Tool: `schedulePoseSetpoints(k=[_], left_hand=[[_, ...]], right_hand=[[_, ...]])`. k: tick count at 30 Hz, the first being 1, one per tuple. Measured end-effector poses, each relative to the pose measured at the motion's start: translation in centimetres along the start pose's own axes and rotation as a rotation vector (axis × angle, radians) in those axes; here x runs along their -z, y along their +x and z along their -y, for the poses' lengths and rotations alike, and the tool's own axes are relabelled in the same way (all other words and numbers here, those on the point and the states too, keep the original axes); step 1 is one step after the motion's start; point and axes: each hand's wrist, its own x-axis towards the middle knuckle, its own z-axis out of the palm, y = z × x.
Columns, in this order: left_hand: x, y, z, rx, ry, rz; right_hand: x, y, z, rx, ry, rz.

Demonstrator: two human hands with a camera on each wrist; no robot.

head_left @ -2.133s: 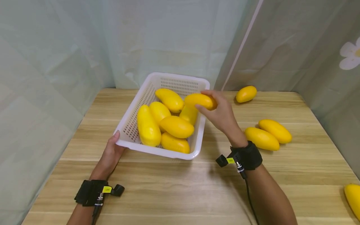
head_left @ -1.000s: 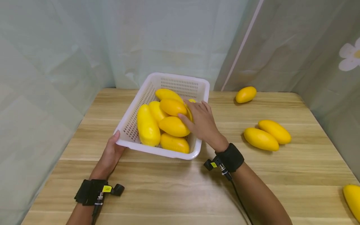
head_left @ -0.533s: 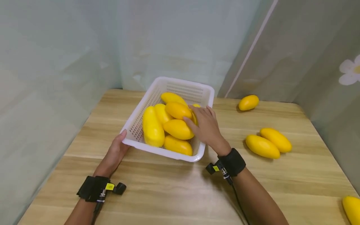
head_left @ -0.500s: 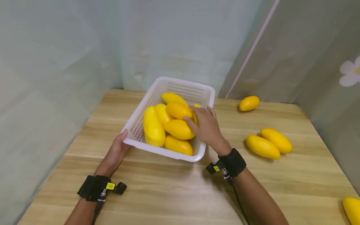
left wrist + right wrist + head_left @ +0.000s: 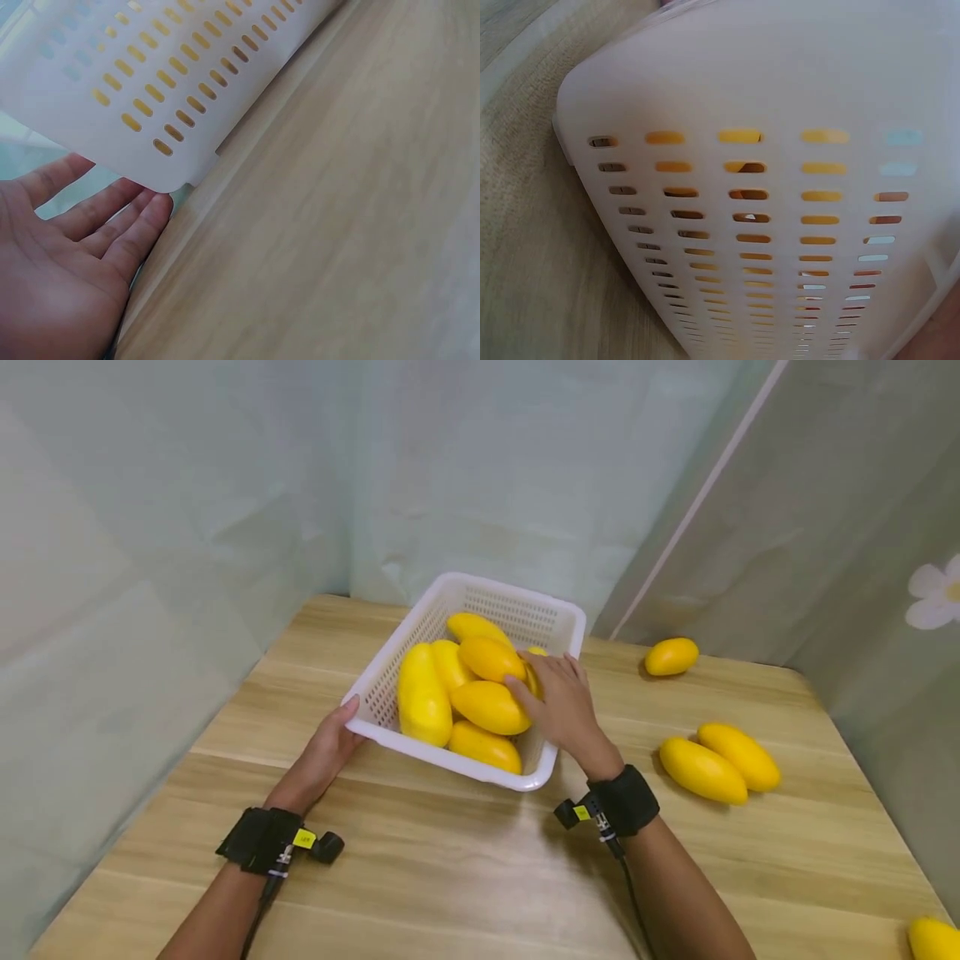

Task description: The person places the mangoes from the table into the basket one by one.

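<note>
You're at a pale wood-grain table (image 5: 465, 868), creased grey-green fabric (image 5: 487, 485) behind, white flower print (image 5: 933, 597) at right. Your left hand (image 5: 324, 750) grips the near-left corner of the white slotted-plastic basket (image 5: 435, 756); your right hand (image 5: 564, 703) grasps the end of a smooth yellow oval mango (image 5: 489, 658) inside it. Four loose glossy mangoes (image 5: 703, 770) lie on the table, right of it

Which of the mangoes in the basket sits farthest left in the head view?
The long mango beside the left wall of the basket; the others all lie further right, toward the right hand.
</note>
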Motion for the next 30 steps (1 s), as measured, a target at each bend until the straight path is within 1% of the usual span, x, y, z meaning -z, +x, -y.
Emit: schedulePoseSetpoints(k=[2, 5, 8, 10, 14, 16, 20, 24, 27, 30], left_hand=[[-0.2, 0.4, -0.3, 0.013, -0.016, 0.013], [-0.7, 0.5, -1.4, 0.039, -0.018, 0.038], [-0.6, 0.4, -1.3, 0.048, 0.008, 0.056], [-0.5, 0.3, -1.3, 0.033, 0.004, 0.07], [-0.7, 0.0, -1.0, -0.003, -0.068, 0.101], [-0.9, -0.3, -0.7, -0.007, -0.107, 0.115], [-1.4, -0.7, -0.4, -0.008, -0.155, 0.134], [-2.0, -0.7, -0.6, -0.028, -0.171, 0.159], [-2.1, -0.5, -0.7, -0.057, -0.17, 0.148], [-2.2, -0.3, -0.8, -0.085, -0.19, 0.14]], right_hand=[[0.1, 0.1, -0.3, -0.006, -0.002, 0.006], [0.2, 0.2, -0.7, -0.014, 0.0, 0.017], [0.2, 0.4, -0.9, -0.007, 0.014, 0.021], [0.1, 0.5, -0.9, 0.006, 0.028, 0.019], [0.0, 0.7, -0.8, 0.027, 0.034, 0.018], [0.0, 0.6, -0.8, 0.032, 0.035, 0.025], [0.3, 0.2, -1.0, 0.039, 0.047, 0.035], [0.8, -0.1, -1.1, 0.045, 0.057, 0.022], [1.1, 0.1, -1.2, 0.063, 0.056, 0.004], [1.2, 0.4, -1.2, 0.074, 0.064, -0.003]])
